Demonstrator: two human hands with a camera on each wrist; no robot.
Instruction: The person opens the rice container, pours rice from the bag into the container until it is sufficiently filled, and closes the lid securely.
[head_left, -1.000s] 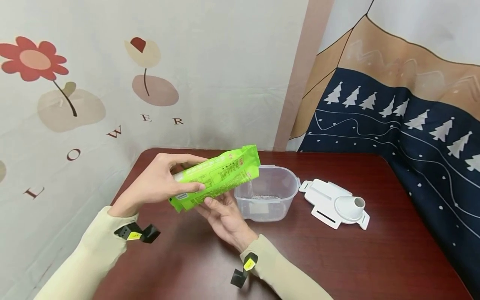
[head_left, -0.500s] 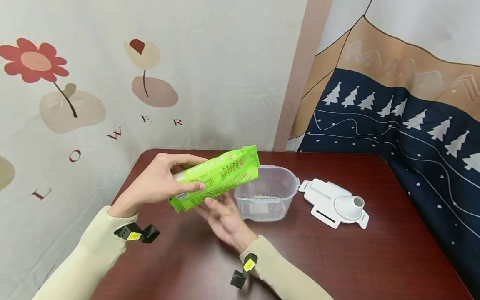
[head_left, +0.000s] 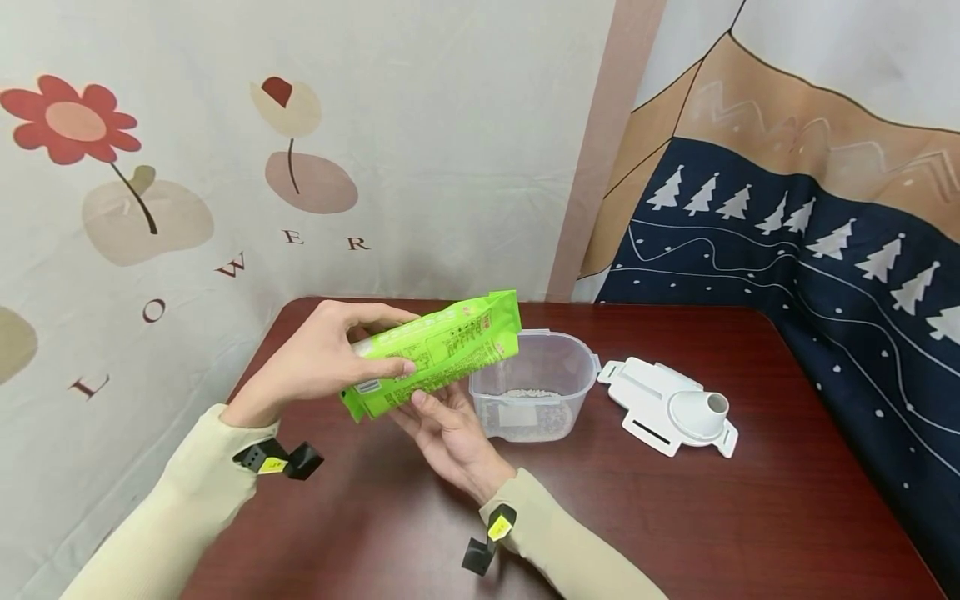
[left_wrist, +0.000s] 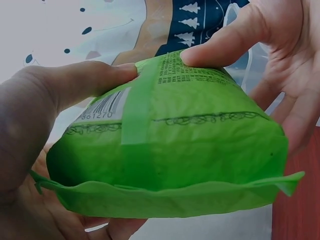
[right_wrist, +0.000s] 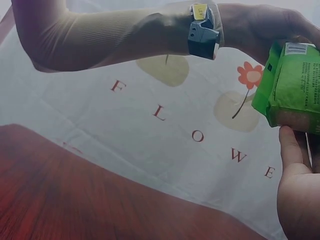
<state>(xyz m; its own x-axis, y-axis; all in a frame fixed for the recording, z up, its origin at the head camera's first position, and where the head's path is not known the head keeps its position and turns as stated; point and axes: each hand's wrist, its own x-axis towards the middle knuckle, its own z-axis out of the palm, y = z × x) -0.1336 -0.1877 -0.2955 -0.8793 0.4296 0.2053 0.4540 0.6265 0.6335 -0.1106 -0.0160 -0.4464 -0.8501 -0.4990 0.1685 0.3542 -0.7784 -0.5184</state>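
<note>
My left hand (head_left: 318, 354) grips a bright green printed plastic bag (head_left: 442, 342) at its left end, thumb on the near face. The right hand (head_left: 461, 442) holds it from below, its thumb (left_wrist: 210, 52) on the printed side and fingers at the underside. The bag lies slanted, right end higher and overlapping the left rim of a clear plastic container (head_left: 576, 400) in the head view. Fine whitish grains (head_left: 534, 393) show inside the container. The folded bottom seam (left_wrist: 165, 200) and a barcode (left_wrist: 105, 105) face the left wrist camera.
A white lid (head_left: 660, 404) with a round raised spout lies right of the container on the dark red-brown table (head_left: 750, 517). Behind the table hang a flower-print curtain (head_left: 450, 142) and a dark blue cloth with tree shapes (head_left: 720, 250).
The heap of grains in the container shows higher and fuller than a second ago. Both hands and the bag have shifted only slightly.
</note>
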